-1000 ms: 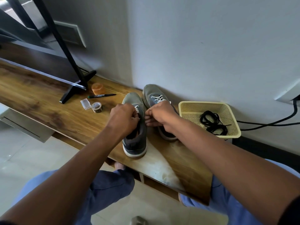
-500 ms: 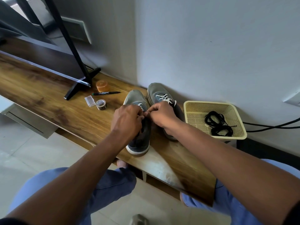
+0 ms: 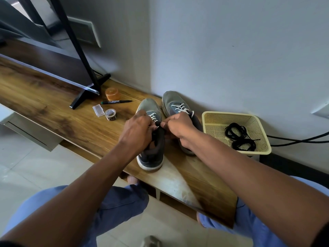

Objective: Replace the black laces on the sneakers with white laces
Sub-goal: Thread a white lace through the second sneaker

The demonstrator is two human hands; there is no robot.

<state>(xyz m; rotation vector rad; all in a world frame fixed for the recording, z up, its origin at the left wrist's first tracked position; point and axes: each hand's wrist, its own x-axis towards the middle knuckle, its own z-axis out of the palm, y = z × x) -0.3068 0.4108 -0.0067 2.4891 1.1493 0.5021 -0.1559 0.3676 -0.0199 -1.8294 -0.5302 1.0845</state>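
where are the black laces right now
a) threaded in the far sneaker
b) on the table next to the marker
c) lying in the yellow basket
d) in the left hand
c: the black laces lie coiled inside the yellow basket, beside the sneakers.

A wooden bench [image 3: 53, 111] carries two sneakers [image 3: 151, 139], a cream basket [image 3: 213, 115] at right, tape [image 3: 110, 114], marker [image 3: 115, 101] at left.

Over the last 1 second both hands have closed in: the left hand [image 3: 138, 130] and right hand [image 3: 179, 127] now nearly touch fingertips over the near sneaker [image 3: 151, 139] at frame centre, pinching its white lace [image 3: 154, 117].
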